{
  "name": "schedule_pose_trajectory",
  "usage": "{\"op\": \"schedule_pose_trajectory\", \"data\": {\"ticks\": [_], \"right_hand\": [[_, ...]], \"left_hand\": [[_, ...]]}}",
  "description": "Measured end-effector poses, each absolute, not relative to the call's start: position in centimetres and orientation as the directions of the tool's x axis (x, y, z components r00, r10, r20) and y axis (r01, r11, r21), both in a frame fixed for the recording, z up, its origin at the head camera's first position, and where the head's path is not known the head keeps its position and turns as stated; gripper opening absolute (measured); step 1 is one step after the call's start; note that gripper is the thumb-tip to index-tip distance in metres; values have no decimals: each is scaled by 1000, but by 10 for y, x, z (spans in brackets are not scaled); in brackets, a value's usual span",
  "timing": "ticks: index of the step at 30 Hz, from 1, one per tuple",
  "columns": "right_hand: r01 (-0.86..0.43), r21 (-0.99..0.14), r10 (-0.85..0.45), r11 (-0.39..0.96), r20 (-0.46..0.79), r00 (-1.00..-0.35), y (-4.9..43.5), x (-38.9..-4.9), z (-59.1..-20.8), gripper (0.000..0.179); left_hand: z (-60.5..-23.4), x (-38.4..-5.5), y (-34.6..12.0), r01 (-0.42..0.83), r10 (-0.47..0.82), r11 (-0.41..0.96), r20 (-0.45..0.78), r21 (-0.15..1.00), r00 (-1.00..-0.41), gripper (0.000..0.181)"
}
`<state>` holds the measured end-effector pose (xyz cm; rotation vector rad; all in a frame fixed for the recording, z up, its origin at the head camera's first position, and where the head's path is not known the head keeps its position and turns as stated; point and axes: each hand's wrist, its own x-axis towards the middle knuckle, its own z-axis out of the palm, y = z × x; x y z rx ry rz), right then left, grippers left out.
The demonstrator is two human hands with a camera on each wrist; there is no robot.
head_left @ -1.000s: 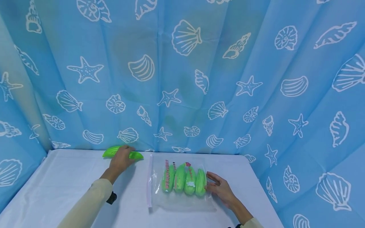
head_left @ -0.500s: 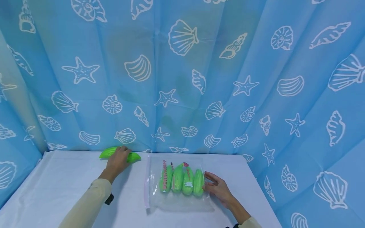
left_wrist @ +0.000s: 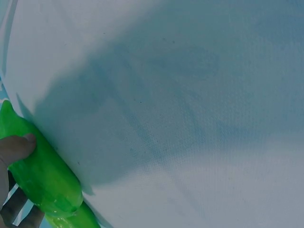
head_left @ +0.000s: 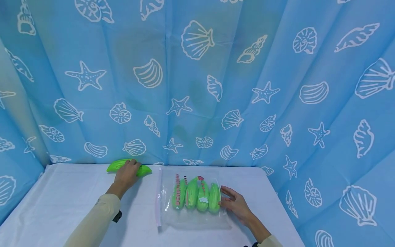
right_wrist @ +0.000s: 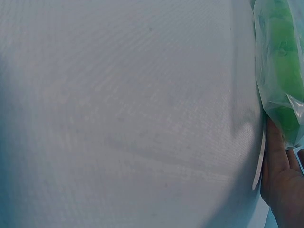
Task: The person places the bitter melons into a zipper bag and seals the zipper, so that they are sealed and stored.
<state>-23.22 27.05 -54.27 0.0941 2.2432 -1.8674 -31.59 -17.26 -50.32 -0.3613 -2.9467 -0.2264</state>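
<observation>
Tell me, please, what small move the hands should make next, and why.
The left hand could probably lift the green banana-shaped fruit toward the pale strip on the clear bag, likely its opening: that hand grips the fruit outside the bag, four similar green pieces lie inside, and the right hand touches the opposite end.

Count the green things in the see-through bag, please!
4 in a row in the clear bag: leftmost, second, third and rightmost, beside the right hand. Others could hide underneath.
</observation>
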Motion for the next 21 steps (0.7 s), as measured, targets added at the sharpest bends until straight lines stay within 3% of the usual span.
{"op": "schedule_pose_trajectory", "data": {"ticks": [12, 21], "right_hand": [[179, -970, -96, 166, -196, -976, 271, -232, -542, 76], [177, -967, -93, 185, -197, -976, 272, -234, -545, 76]], "left_hand": [[-497, -313, -172, 225, 195, 955, 164, 191, -967, 52], [-498, -310, -174, 202, 119, 893, 221, 403, -968, 52]]}}
